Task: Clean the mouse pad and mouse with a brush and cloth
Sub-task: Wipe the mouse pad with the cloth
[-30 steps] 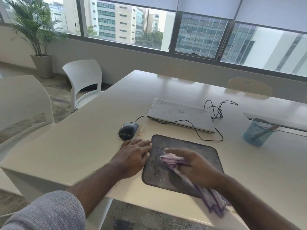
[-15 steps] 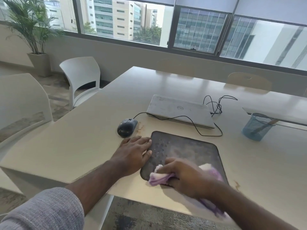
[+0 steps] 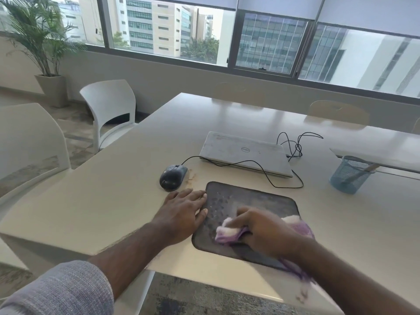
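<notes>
The left hand [image 3: 184, 212] lies spread flat, fingertips on the pad [image 3: 245, 201] edge, probably to stop it sliding. The right hand [image 3: 266, 233] presses a bunched cloth [image 3: 227, 234] onto the pad. The mouse [image 3: 172, 177] waits just beyond the left hand.

Soft daylight comes in through the windows [image 3: 204, 35] ahead, bright and slightly washed out at the glass. The pale table [image 3: 113, 201] carries a dull sheen and faint shadows. The right hand [image 3: 268, 230] and cloth [image 3: 229, 233] smear with motion blur; straight lines bow toward the edges.
</notes>
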Motion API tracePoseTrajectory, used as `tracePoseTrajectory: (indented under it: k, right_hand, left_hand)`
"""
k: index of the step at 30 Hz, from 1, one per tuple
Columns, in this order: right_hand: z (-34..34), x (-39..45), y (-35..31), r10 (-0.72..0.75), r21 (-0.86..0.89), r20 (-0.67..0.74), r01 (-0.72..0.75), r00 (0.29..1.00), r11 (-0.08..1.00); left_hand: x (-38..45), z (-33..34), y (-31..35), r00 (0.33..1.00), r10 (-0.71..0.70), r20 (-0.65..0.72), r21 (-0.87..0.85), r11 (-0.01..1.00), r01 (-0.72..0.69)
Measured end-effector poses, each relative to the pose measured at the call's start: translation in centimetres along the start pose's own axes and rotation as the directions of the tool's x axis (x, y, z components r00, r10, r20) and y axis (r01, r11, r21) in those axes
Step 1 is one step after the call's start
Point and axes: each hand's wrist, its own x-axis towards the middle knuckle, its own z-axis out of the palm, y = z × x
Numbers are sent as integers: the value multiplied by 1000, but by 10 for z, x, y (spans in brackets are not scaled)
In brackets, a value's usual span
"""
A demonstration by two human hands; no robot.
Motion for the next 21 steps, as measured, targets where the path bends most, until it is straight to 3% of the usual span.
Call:
tracePoseTrajectory:
  k: [2,4,8,10,13,16,18,21]
  right_hand:
    - [-2,9,18,131,-50,-107,-137,986,989]
    - [5,15,21,177,-38,-163,-186,970,982]
    - [21,10,-13,-16,58,-43,18,999,998]
    - [15,16,-11,-13,18,-47,13,999,1000]
    - [5,37,23,147,-5,-131,-149,980,989]
    - [5,57,50,330,55,-254,-327,909,943]
    - [13,66,41,292,112,-216,-273,932,955]
    - [24,66,14,101,136,-105,-86,989,987]
  left_hand:
    - [-1,-1,1,1000,-2,1,-9,1000,2]
    - [-2,-2,2,1000,-4,0,-18,1000,4]
    - [-2,-4,3,1000,-3,-11,-16,1000,3]
    - [-2,-4,2,1000,1,-6,-12,1000,-1]
    - [-2,-5,2,1000,-5,7,-22,1000,5]
    - [-3,-7,4,1000,-7,10,-26,1000,7]
    - [-3,-7,4,1000,-8,14,-31,999,8]
    - [-2,-4,2,1000,-6,1,-16,1000,6]
